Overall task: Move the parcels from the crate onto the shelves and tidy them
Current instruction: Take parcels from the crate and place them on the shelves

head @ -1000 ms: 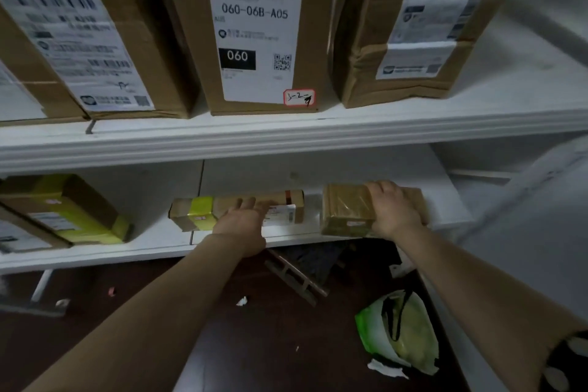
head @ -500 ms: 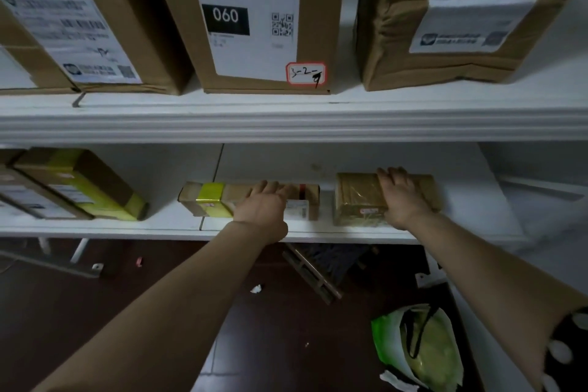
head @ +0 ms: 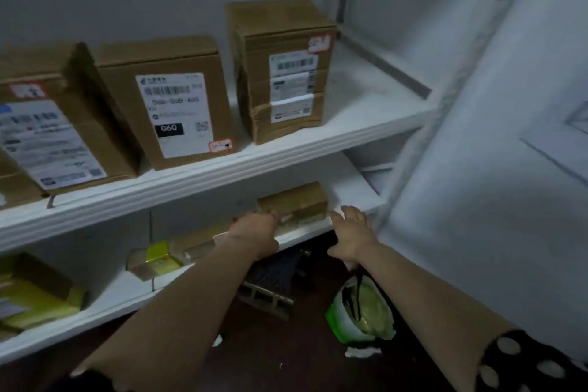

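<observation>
A small brown parcel [head: 294, 200] lies flat on the lower shelf [head: 348, 189], towards its right end, and everything else is placed from it. The left hand [head: 256, 232] reaches in at the parcel's left front corner, back of the hand up. Its fingers [head: 270, 216] meet that corner, but blur and the angle hide whether they are curled on it or laid flat. The right hand [head: 351, 231] hovers just to the right of the parcel at the shelf's front edge, with its fingers [head: 350, 211] straight and spread, holding nothing and apart from the cardboard. To the left of the parcel on the same shelf lies a long parcel [head: 165, 259] banded with yellow-green tape, and farther left again are yellow-taped parcels [head: 38, 296]. Above the parcel, the upper shelf [head: 286, 154] carries three upright cartons with printed labels: a tall carton [head: 283, 70] directly overhead, a middle carton [head: 165, 105] to its left, and a left carton [head: 44, 127] at the frame's edge. Below and to the right of the parcel, a green and white bag [head: 361, 312] sits on the dark floor [head: 270, 356].
</observation>
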{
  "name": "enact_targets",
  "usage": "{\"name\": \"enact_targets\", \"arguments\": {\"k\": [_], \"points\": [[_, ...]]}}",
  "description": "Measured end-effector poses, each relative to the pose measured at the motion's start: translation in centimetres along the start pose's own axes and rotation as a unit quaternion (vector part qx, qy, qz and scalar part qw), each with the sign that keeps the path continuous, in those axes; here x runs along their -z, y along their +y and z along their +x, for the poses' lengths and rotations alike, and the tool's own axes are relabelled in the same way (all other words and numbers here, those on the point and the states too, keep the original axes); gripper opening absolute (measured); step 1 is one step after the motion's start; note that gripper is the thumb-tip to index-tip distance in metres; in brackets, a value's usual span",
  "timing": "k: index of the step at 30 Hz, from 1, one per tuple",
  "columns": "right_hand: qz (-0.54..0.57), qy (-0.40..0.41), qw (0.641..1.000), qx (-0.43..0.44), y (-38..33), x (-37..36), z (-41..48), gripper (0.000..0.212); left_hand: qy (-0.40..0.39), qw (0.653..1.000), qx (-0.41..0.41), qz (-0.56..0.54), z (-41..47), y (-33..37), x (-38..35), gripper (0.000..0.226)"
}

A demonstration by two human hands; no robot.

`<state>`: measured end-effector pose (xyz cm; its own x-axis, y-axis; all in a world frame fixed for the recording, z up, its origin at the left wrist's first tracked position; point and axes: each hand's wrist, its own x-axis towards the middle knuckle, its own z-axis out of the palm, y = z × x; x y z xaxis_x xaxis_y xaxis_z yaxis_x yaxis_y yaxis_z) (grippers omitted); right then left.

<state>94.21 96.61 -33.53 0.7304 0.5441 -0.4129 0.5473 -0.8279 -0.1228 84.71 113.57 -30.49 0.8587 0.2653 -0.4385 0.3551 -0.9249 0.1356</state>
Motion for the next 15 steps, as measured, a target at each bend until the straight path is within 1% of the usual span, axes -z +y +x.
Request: {"name": "enact_targets", "arguments": {"k": [4, 6, 9, 13, 15], "points": [[0.043, 0.058, 0.993, -0.093, 0.5, -0.5, -7.8, 0.067, -0.004, 0.992, -0.119, 0.043, -3.1, 3.3, 0.6, 0.074], [0.054, 0.054, 0.987, -0.143, 0.6, -1.7, -12.3, 0.061, -0.009, 0.983, -0.177, 0.057, -5.2, 5.0, 0.2, 0.075], [0.082, 0.047, 0.973, -0.210, 0.8, -4.1, -19.3, 0.055, -0.021, 0.968, -0.237, 0.082, -8.5, 8.2, -0.9, 0.069], [0.136, 0.054, 0.941, -0.306, 1.5, -8.0, -29.4, 0.048, -0.041, 0.937, -0.325, 0.123, -13.9, 14.3, -3.6, 0.060], [0.173, 0.066, 0.916, -0.357, 1.9, -10.3, -34.9, 0.043, -0.058, 0.914, -0.375, 0.144, -17.7, 17.6, -5.7, 0.063]]}}
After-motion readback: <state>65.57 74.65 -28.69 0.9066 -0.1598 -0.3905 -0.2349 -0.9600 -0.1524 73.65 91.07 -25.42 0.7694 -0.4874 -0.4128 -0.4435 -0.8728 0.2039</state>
